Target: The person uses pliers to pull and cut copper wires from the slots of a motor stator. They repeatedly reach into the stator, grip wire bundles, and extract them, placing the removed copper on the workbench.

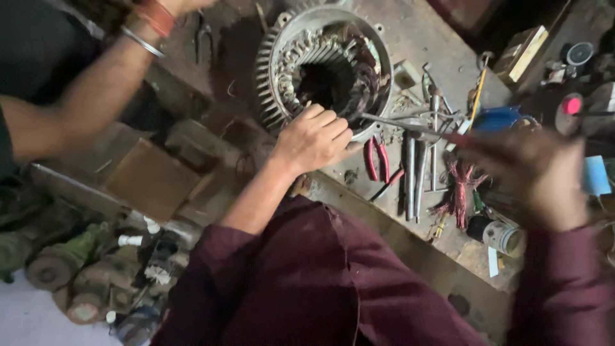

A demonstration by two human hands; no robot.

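A finned metal motor stator housing (pixel 269 70) with wire windings inside stands on a worn workbench (pixel 423 32). My left hand (pixel 314 138) rests closed on the housing's near rim. My right hand (pixel 535 170), blurred, grips the red-handled end of a long thin metal tool (pixel 403 125) whose tip points at the rim by my left hand. Both my sleeves are maroon.
Another person's forearm (pixel 96 83) with a bangle reaches in at the top left. Red-handled pliers (pixel 377 160), metal rods, a bundle of copper wire (pixel 460 192), a tape roll (pixel 503 237) and a blue container lie on the bench. Old motor parts sit on the floor at lower left.
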